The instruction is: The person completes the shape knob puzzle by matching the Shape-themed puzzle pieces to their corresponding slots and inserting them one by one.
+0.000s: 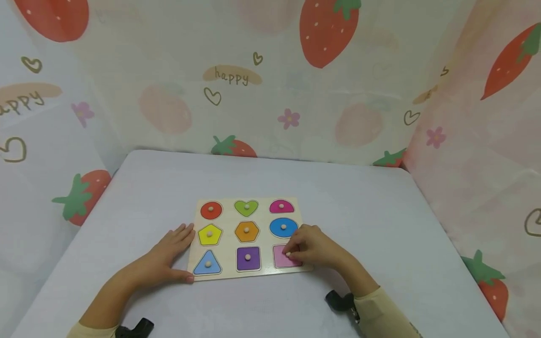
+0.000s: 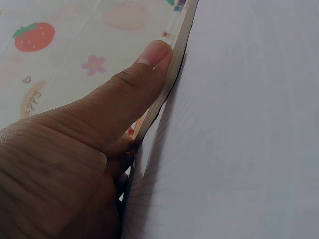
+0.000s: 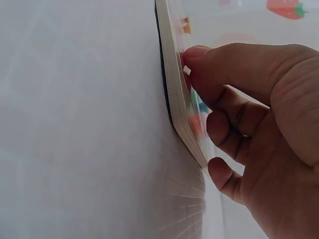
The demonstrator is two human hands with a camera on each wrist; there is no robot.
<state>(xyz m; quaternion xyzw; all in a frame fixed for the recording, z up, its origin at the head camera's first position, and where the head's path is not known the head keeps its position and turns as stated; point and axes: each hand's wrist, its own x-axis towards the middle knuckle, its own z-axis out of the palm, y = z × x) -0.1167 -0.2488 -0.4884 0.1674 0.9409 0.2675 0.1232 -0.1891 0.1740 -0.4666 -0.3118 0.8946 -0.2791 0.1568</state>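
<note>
A wooden knob puzzle board [image 1: 228, 263] lies on the table, filled with several coloured shapes. My right hand [image 1: 317, 249] pinches the small knob of the pink puzzle piece [image 1: 279, 259] at the board's near right corner. That piece looks level in its outlined slot, partly hidden by the fingers. Along the board's left edge rests my left hand [image 1: 162, 256], fingers extended at the upper part and thumb near the lower corner. In the left wrist view, the thumb [image 2: 124, 89] lies against the board's side. Right thumb and index finger meet over the board in the right wrist view.
Near the pink piece sit a purple square [image 1: 243, 265] and a blue oval [image 1: 276, 231]; a light blue triangle [image 1: 203, 270] is by the left thumb. The white table [image 1: 270, 180] meets strawberry-print curtains [image 1: 321, 103] behind and at both sides. Black wrist cameras [image 1: 338, 300] hang below the sleeves.
</note>
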